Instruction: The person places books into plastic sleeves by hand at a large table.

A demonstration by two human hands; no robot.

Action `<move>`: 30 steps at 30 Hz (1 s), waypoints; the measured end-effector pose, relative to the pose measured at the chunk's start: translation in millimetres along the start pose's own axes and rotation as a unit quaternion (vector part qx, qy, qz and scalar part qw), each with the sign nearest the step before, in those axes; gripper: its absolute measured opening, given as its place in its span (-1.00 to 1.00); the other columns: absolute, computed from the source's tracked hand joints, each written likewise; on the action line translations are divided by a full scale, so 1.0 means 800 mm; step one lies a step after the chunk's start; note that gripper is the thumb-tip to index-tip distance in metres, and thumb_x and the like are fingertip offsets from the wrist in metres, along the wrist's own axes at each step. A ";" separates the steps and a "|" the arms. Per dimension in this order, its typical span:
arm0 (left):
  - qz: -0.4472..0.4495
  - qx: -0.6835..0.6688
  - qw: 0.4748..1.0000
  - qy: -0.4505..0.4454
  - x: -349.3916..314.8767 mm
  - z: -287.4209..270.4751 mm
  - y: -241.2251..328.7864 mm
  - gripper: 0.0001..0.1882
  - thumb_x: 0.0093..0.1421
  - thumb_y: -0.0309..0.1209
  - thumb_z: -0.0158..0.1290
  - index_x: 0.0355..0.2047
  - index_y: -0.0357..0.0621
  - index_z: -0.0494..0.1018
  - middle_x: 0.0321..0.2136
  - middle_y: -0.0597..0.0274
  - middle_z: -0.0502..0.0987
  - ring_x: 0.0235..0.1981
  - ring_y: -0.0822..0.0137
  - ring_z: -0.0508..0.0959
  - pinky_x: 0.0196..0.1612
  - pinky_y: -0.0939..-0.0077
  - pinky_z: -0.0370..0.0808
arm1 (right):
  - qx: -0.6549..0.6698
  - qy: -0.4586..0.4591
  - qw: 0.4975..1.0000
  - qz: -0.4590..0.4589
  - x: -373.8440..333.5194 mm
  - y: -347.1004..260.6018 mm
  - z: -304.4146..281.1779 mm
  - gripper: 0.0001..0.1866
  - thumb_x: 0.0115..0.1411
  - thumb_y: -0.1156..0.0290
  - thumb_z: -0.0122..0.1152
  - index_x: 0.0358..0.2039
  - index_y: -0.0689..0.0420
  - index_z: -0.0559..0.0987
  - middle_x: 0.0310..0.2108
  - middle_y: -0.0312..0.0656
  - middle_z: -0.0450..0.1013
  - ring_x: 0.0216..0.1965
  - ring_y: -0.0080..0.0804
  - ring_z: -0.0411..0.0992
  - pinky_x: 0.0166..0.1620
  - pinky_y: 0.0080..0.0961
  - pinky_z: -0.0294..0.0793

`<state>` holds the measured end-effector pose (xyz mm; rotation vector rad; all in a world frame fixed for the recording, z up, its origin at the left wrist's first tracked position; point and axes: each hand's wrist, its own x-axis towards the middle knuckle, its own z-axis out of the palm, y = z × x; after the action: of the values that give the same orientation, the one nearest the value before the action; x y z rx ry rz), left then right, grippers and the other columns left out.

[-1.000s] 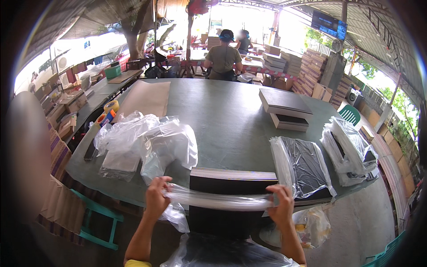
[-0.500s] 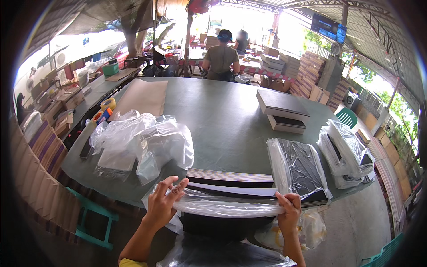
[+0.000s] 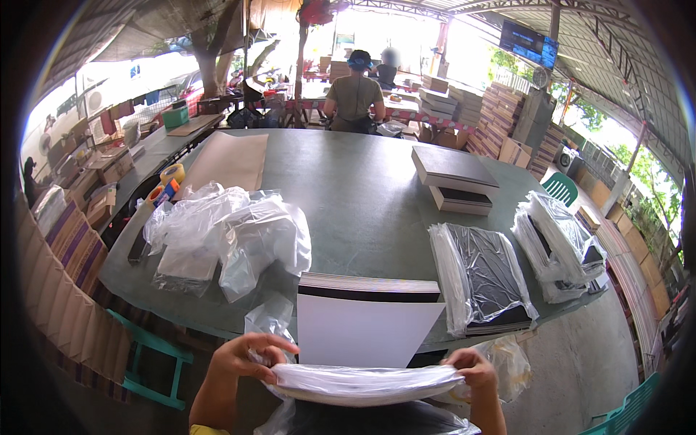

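Note:
My left hand (image 3: 250, 357) pinches the left end of a bunched clear plastic bag (image 3: 366, 384), its index finger stretched out. At the other end my right hand (image 3: 473, 367) closes on the same plastic. A white sheet (image 3: 366, 330) shows from the bag's gathered edge up to a stack of thin boards (image 3: 370, 281) with a dark band, at the table's near edge. Below my hands, plastic covers something black (image 3: 370, 419). Its shape is mostly hidden.
The green table (image 3: 348, 210) bears crumpled plastic bags (image 3: 232, 232) at left, with tape rolls (image 3: 172, 174) and brown paper (image 3: 230, 156) behind. At right lie plastic-wrapped black stacks (image 3: 482, 275) and dark-topped boxes (image 3: 457, 170). Another person (image 3: 354, 94) is beyond the table.
Both hands have drawn the gathered plastic down toward me. More of the white sheet now shows. The view has shifted slightly.

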<state>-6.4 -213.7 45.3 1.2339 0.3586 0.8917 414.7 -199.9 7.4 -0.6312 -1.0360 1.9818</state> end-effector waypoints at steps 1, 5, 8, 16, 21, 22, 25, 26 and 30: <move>-0.039 -0.069 0.997 -0.023 -0.010 -0.012 -0.018 -0.50 -0.10 -0.57 0.09 -0.11 -0.39 0.23 -0.53 0.15 0.44 -0.53 0.48 0.43 -0.53 0.74 0.29 | -0.078 -0.016 0.996 0.051 0.002 0.016 -0.022 -0.60 -0.17 0.42 0.24 -0.32 0.37 0.39 -0.39 -0.11 0.41 -0.32 -0.44 0.39 -0.22 -0.59 0.33; -0.195 -0.297 0.934 0.045 -0.058 -0.063 -0.142 -0.59 -0.12 -0.59 0.06 -0.19 -0.33 0.30 -0.48 0.12 0.43 -0.52 0.45 0.42 -0.52 0.75 0.28 | 0.011 0.010 0.985 0.171 -0.008 0.167 -0.119 -0.60 -0.05 0.27 0.09 -0.26 0.30 0.35 -0.36 -0.21 0.38 -0.35 -0.56 0.35 -0.27 -0.70 0.31; -0.324 -0.101 0.905 0.257 -0.117 -0.080 -0.248 -0.67 -0.15 -0.61 0.01 -0.28 -0.25 0.35 -0.45 0.22 0.44 -0.50 0.42 0.41 -0.48 0.66 0.30 | -0.168 0.105 0.940 0.278 -0.025 0.236 -0.147 -0.61 -0.04 0.28 0.07 -0.25 0.30 0.35 -0.35 -0.22 0.38 -0.34 -0.56 0.35 -0.27 -0.71 0.31; -0.379 0.404 0.795 0.248 -0.129 -0.074 -0.321 -0.76 -0.10 -0.43 -0.05 -0.37 -0.21 0.41 -0.45 0.17 0.46 -0.44 0.30 0.44 -0.39 0.51 0.34 | -0.417 0.186 0.851 0.261 0.018 0.337 -0.179 -0.64 -0.01 0.31 0.03 -0.24 0.28 0.34 -0.33 -0.23 0.37 -0.33 -0.57 0.34 -0.26 -0.71 0.30; -0.442 0.548 0.688 0.177 -0.102 -0.109 -0.415 -0.73 -0.06 -0.31 -0.08 -0.39 -0.21 0.43 -0.46 0.10 0.47 -0.41 0.21 0.46 -0.35 0.44 0.37 | -0.475 0.202 0.833 0.201 0.030 0.325 -0.173 -0.65 0.01 0.32 0.00 -0.23 0.28 0.34 -0.32 -0.24 0.37 -0.32 -0.58 0.34 -0.26 -0.72 0.30; -0.451 0.561 0.672 0.173 -0.104 -0.114 -0.427 -0.72 -0.06 -0.28 -0.08 -0.40 -0.21 0.44 -0.46 0.08 0.47 -0.40 0.20 0.46 -0.34 0.43 0.37 | -0.489 0.201 0.831 0.174 0.031 0.312 -0.166 -0.66 0.01 0.33 -0.01 -0.23 0.27 0.34 -0.32 -0.24 0.37 -0.31 -0.58 0.34 -0.26 -0.72 0.29; -0.459 0.590 0.641 0.173 -0.125 -0.130 -0.448 -0.68 -0.03 -0.21 -0.10 -0.42 -0.21 0.45 -0.46 0.04 0.47 -0.38 0.15 0.48 -0.32 0.39 0.38 | -0.513 0.212 0.830 0.048 0.021 0.239 -0.134 -0.67 0.03 0.34 -0.02 -0.22 0.27 0.34 -0.31 -0.25 0.37 -0.31 -0.58 0.34 -0.26 -0.72 0.29; -0.455 0.593 0.640 0.178 -0.137 -0.129 -0.449 -0.66 -0.03 -0.18 -0.10 -0.42 -0.21 0.46 -0.47 0.02 0.47 -0.38 0.13 0.48 -0.31 0.38 0.39 | -0.490 0.216 0.844 -0.009 0.021 0.202 -0.119 -0.67 0.03 0.34 -0.03 -0.22 0.27 0.34 -0.31 -0.25 0.37 -0.31 -0.58 0.34 -0.26 -0.72 0.29; -0.483 0.500 0.677 0.241 -0.118 -0.095 -0.374 -0.58 0.00 -0.10 -0.14 -0.41 -0.24 0.46 -0.41 -0.10 0.46 -0.33 0.02 0.47 -0.27 0.25 0.39 | -0.153 0.120 0.971 -0.141 0.015 0.064 -0.017 -0.70 0.09 0.36 -0.14 -0.22 0.27 0.37 -0.30 -0.20 0.37 -0.24 -0.51 0.32 -0.20 -0.68 0.28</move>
<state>0.0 -252.2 -275.6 1.4357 1.9355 -0.0460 396.0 -201.7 -43.7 -0.8168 -1.2168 1.4732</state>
